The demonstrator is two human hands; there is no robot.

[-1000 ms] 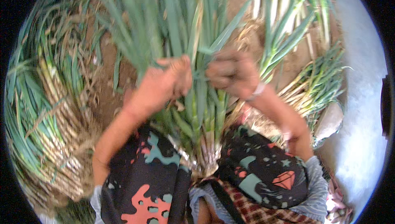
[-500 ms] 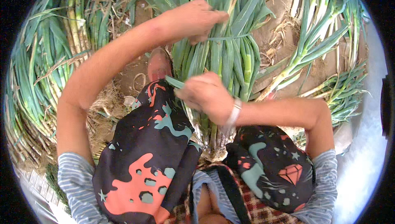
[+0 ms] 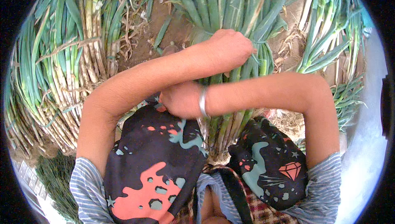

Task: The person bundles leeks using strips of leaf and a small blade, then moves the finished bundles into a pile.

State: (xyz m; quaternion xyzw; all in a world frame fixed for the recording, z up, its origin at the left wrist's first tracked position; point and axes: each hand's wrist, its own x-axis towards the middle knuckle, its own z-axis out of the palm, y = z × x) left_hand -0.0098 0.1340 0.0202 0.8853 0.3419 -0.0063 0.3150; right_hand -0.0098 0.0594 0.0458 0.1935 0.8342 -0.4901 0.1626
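Note:
A thick bundle of green onions (image 3: 230,14) lies between my knees, leaves away from me and white root ends near me. A narrow green leaf strip (image 3: 260,42) runs across it as a band. My left hand (image 3: 233,49) is a fist on the bundle at this band, a bit of leaf showing beside its fingers. Below it, my right hand (image 3: 182,99), with a silver bangle (image 3: 203,102) at the wrist, is closed by my left knee. Its fingers are mostly hidden, and the strip end seen there earlier does not show. My forearms cross, left over right.
Piles of green onions (image 3: 61,71) lie on the left, roots toward me. More green onions (image 3: 325,30) lie on the right, by a pale sheet (image 3: 362,154). Brown soil (image 3: 154,28) with dry scraps and a loose leaf (image 3: 163,32) shows between.
My left hand has moved right and nearer across the bundle and closed into a fist. My right hand has moved left, under the left forearm, so the arms now cross.

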